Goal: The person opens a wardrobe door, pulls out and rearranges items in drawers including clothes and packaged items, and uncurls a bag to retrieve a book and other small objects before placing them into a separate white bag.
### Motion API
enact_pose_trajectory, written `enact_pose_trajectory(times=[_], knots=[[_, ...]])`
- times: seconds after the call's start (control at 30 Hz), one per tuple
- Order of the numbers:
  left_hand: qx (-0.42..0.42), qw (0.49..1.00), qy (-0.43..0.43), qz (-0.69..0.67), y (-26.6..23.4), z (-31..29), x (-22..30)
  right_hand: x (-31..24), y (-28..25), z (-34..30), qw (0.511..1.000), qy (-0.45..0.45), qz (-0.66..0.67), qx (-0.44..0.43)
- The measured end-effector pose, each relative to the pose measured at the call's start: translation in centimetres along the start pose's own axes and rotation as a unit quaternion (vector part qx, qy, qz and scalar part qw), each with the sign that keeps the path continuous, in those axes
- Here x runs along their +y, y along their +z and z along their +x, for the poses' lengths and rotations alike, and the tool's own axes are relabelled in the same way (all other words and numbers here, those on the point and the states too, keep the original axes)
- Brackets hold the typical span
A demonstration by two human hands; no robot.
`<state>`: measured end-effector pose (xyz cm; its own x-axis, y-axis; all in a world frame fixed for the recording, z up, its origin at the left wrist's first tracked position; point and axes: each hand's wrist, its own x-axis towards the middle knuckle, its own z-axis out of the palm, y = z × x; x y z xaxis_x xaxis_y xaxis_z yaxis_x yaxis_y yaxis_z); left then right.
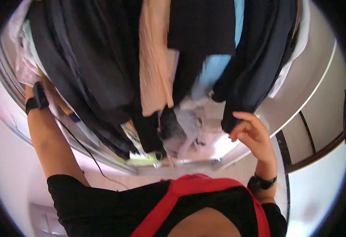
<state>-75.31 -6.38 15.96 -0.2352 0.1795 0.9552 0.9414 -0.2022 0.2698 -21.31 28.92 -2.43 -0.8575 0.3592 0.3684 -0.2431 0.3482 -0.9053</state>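
Observation:
Several dark garments hang in a row inside a wardrobe, among them long black clothes on the left and dark trousers on the right. Between them hang a peach garment and a light blue one. My left arm reaches up along the left side. A pale pink patterned cloth covers most of my left hand, so its fingers are hidden. Just right of the dark trousers' lower end is my right hand, raised with fingers loosely bent and apart, holding nothing.
Crumpled pale and grey clothes lie at the wardrobe bottom, beside a green-and-white item. A thin black cable runs from my left wrist. The wardrobe's white side wall curves along the right, near a dark-framed panel.

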Motion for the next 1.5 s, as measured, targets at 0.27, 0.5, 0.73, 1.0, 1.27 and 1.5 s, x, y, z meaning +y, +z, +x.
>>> enact_pose_trajectory(times=[0.27, 0.5, 0.73, 1.0, 1.27, 1.5], knots=[[0.059, 0.951, -0.285, 0.107, -2.2, -28.8, 2.1, 3.9, 0.4, 2.0, 0.975, 0.064, -0.016, -0.212], [0.133, 0.713, -0.688, 0.018, 11.5, -50.0, 19.0, 13.3, 3.0, 1.9, 0.859, 0.256, 0.1, -0.432], [-0.046, 0.573, -0.809, -0.119, 20.2, -58.5, 27.1, 21.7, 5.4, -2.1, 0.751, 0.452, 0.091, -0.472], [0.008, 0.598, -0.792, -0.126, 25.4, -65.2, 29.9, 24.7, 8.6, -3.1, 0.708, 0.493, 0.022, -0.505], [-0.389, 0.476, -0.788, 0.034, 23.6, -69.4, 28.8, 30.4, 12.0, -5.2, 0.669, 0.546, -0.052, -0.502], [-0.524, 0.639, -0.559, 0.075, 20.9, -77.2, 32.1, 37.5, 17.8, -8.6, 0.64, 0.489, -0.043, -0.592]])
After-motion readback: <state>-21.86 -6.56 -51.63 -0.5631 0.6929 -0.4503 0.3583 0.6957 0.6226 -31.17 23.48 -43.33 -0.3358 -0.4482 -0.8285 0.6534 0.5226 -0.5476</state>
